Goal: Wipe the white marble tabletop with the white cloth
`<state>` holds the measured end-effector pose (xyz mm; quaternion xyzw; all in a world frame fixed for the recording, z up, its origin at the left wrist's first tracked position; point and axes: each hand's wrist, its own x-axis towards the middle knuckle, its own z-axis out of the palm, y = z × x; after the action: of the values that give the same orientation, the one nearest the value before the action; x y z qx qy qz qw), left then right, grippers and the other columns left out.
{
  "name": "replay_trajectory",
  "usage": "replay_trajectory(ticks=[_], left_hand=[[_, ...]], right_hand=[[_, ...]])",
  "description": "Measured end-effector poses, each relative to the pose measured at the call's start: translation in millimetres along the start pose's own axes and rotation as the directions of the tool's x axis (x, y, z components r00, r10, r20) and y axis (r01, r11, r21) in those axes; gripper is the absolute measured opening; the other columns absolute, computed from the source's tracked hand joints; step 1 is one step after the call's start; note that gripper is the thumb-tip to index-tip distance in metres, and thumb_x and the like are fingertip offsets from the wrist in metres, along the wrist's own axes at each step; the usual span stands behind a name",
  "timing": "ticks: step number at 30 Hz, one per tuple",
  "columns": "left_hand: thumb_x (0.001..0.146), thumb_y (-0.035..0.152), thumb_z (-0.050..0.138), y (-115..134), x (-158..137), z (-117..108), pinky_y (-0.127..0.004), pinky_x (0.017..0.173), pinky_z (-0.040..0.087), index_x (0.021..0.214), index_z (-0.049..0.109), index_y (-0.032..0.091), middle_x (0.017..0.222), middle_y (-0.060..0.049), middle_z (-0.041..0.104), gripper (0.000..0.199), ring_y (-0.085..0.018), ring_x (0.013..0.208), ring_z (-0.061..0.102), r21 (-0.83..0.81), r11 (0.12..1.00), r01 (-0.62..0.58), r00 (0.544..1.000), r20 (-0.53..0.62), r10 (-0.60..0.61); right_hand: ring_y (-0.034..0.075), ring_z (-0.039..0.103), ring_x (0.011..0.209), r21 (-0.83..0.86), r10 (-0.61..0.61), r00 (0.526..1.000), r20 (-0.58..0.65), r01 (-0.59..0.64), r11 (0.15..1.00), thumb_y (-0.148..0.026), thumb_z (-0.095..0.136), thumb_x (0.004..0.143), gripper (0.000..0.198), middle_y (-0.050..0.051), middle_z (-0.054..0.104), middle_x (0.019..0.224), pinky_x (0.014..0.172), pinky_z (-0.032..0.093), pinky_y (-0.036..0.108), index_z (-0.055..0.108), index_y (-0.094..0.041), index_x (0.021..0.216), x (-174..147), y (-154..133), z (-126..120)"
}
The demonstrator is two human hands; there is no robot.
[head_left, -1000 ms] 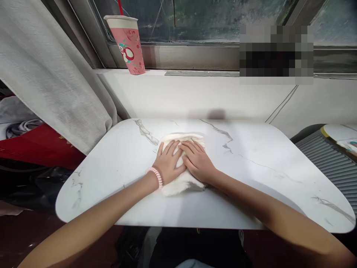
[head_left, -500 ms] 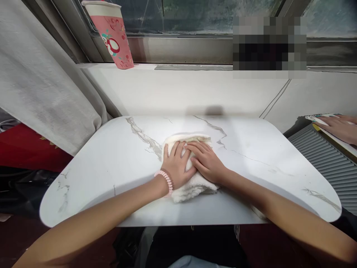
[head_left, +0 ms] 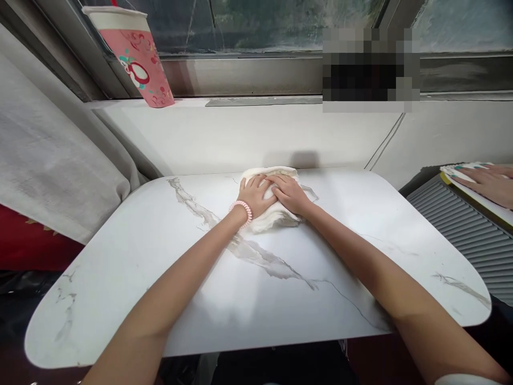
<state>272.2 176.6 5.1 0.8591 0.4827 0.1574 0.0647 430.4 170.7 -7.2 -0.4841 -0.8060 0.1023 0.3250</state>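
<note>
A folded white towel (head_left: 276,218) lies on the white marble-patterned table (head_left: 132,251), close to its far edge by the wall. My left hand (head_left: 255,197) rests flat on the towel with its fingers spread, a pink coiled band (head_left: 244,212) around the wrist. Beside it, my right hand (head_left: 292,194) lies flat on the towel too, fingers stretched to the left and overlapping my left hand's fingers and thumb. Both palms press down on the cloth, and neither hand's fingers are wrapped round it.
A pink paper cup (head_left: 140,64) stands on the windowsill at the upper left. A grey curtain (head_left: 52,144) hangs by the table's left side. At the right, another person's hand (head_left: 484,182) rests on a white cloth over a yellow-edged surface, above a grey ribbed panel (head_left: 460,230).
Both my hands have pushed the towel away from me, from the table's middle to near its far edge. The view has shifted slightly.
</note>
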Motion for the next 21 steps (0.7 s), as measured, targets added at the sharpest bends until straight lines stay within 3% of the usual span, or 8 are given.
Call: replay_trajectory(ticks=[8, 21], left_hand=[[0.093, 0.047, 0.042, 4, 31, 7, -0.055, 0.118, 0.015, 0.135, 0.051, 0.027, 0.148, -0.007, 0.047, 0.047, -0.025, 0.139, 0.037, -0.014, 0.999, 0.035, 0.999, -0.019, -0.035], [0.095, 0.046, 0.039, 39, -2, 10, -0.056, 0.119, 0.014, 0.141, 0.046, 0.02, 0.152, -0.011, 0.042, 0.053, -0.028, 0.143, 0.032, 0.022, 0.999, -0.036, 0.999, 0.019, 0.035]], right_hand=[[0.023, 0.052, 0.124, 0.026, 0.05, 0.998, -0.048, -0.049, 0.998, -0.021, 0.032, 0.092, 0.043, 0.01, 0.061, 0.132, 0.109, 0.037, 0.045, 0.059, -0.014, 0.125, 15, 26, -4], [0.024, 0.054, 0.121, 0.0, 0.039, 0.996, -0.079, -0.039, 0.999, -0.026, 0.033, 0.094, 0.041, 0.011, 0.063, 0.129, 0.107, 0.039, 0.046, 0.06, -0.016, 0.123, -35, 12, -21]])
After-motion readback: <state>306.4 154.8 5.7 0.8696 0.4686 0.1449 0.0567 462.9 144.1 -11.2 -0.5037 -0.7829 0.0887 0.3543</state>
